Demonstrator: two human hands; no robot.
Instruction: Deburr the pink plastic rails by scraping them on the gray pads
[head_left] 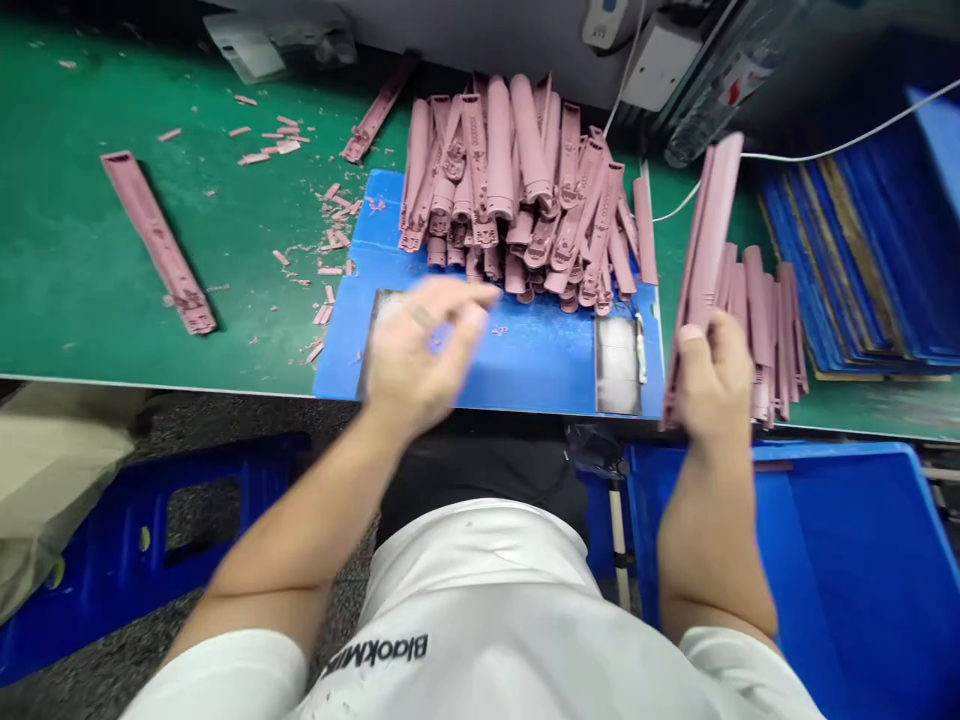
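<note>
My right hand (716,385) grips long pink plastic shells (709,240) near their lower end, standing them up tilted at the right of the bench. More than one shell appears to be in the grasp. Blurred by motion, my left hand (420,350) hovers over the left part of the blue mat (517,360). Its thumb and fingers are apart and nothing shows between them. Beyond it lies a heap of pink plastic shells (502,150), some rounded side up, others showing their ribbed inside.
A row of pink shells (757,310) lies right of my right hand, beside stacked blue boards (847,250). Pink scraps (330,240) and a single shell (157,240) lie leftward on the green bench (247,230). Below right stands a blue bin (855,560). A bottle (720,100) stands behind.
</note>
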